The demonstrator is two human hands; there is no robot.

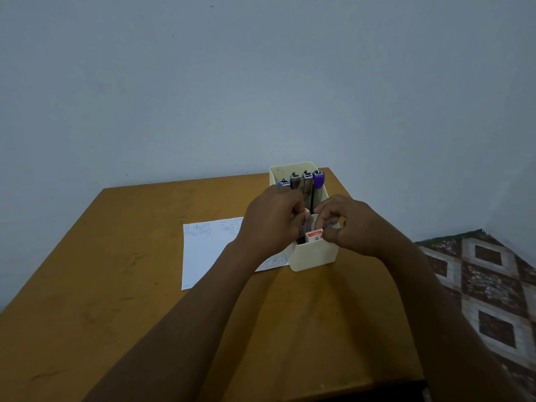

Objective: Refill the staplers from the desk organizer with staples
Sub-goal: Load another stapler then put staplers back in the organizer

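Note:
A cream desk organizer (314,256) stands on the wooden table (116,285). Its back compartment holds several staplers (303,181) upright, among them a purple one (319,179) and a blue one (283,183). A red-and-white staple box (313,235) stands in the front compartment. My left hand (272,220) reaches into the organizer with curled fingers touching a small red-topped item; what it holds is hidden. My right hand (351,224) pinches at the staple box from the right.
A white sheet of paper (206,248) with writing lies left of the organizer, partly under my left forearm. A wall rises just behind the table. A patterned floor (490,285) shows beyond the table's right edge.

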